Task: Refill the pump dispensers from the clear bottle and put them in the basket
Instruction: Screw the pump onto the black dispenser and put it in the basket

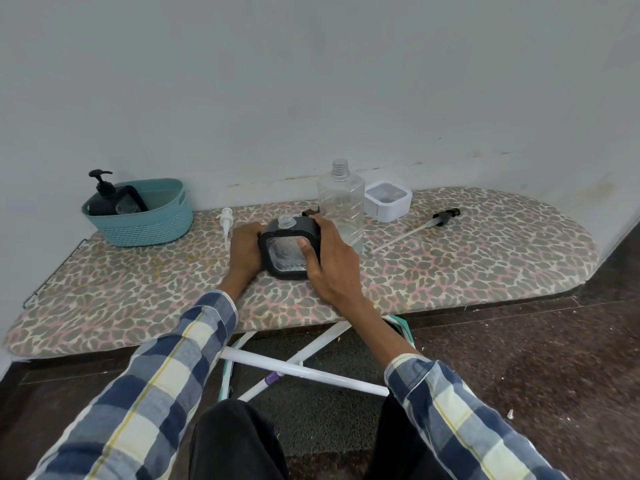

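Both hands clamp the black dispenser (289,251) near the middle of the ironing board (450,271), its open neck up: the left hand (244,252) cups its left side, the right hand (332,263) wraps the right side with the thumb across the clear front panel (both forearms in plaid sleeves reach forward from the near edge). Just behind stands the uncapped clear bottle (341,206). At the far left corner, the teal basket (152,220) holds another black pump dispenser (107,197).
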